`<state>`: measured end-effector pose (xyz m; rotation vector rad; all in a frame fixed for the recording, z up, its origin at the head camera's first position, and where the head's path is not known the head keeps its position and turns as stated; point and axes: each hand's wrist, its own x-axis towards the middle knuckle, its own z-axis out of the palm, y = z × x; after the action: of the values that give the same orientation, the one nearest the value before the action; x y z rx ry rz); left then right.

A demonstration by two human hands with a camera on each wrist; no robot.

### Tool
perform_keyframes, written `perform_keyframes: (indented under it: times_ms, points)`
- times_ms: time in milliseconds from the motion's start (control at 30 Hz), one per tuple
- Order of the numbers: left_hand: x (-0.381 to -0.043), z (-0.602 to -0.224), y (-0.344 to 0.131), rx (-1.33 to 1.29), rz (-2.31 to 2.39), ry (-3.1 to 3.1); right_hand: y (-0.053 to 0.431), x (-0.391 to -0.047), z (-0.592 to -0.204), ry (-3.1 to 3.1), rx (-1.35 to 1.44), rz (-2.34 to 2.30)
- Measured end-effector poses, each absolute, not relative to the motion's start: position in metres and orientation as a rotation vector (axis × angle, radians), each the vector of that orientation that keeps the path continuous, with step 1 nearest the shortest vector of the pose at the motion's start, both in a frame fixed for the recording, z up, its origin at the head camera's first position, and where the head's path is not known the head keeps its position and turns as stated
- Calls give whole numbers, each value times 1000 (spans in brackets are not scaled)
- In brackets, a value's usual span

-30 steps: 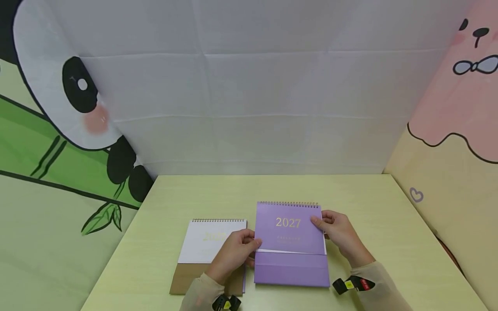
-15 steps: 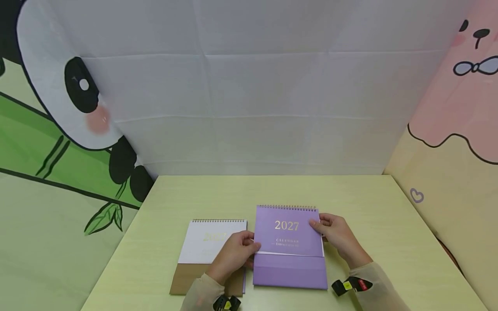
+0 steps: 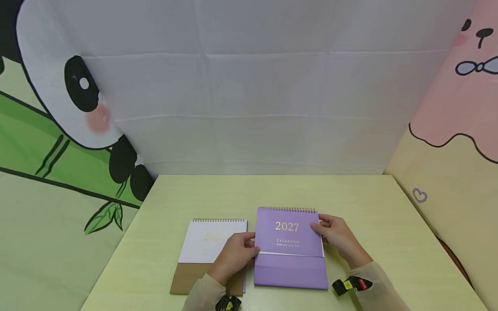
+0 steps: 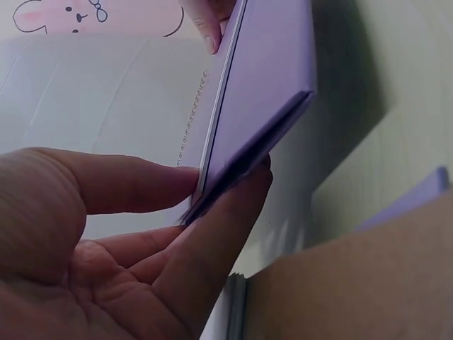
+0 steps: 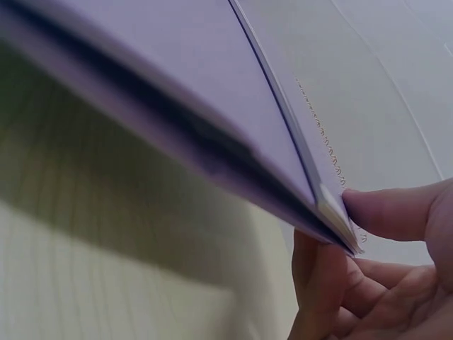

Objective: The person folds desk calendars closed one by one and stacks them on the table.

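Observation:
A purple spiral-bound desk calendar, marked 2027 in gold, is held between both hands in the head view. My left hand pinches its left edge, thumb on the front and fingers behind. On the opposite edge, higher up, my right hand grips it the same way. In the left wrist view the thumb presses the cover side of the calendar. The right wrist view shows the calendar from its edge, with the right thumb near the spiral. Its folded base looks closed nearly flat.
A second desk calendar, white over a brown base, lies left of the purple one, partly covered by my left hand and sleeve. Something purple sticks out beside its brown base. The pale table ends at a white cloth backdrop.
The purple calendar has come slightly down and nearer, its top edge lower in the head view. Both hands keep their grip. The white calendar has stayed put.

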<state>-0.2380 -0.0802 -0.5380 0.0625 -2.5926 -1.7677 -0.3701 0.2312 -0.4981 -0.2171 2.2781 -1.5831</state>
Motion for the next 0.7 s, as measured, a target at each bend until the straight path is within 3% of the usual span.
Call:
perform_keyframes:
  times_ms: [333,700]
  points:
    - [-230,-509,-66,113,-1622,-2663,232,-371,-503,2289,-245,-1533]
    - [-230,-508,-60,107,-1661,-2648,232,-374,-509,2350,-260,-1485]
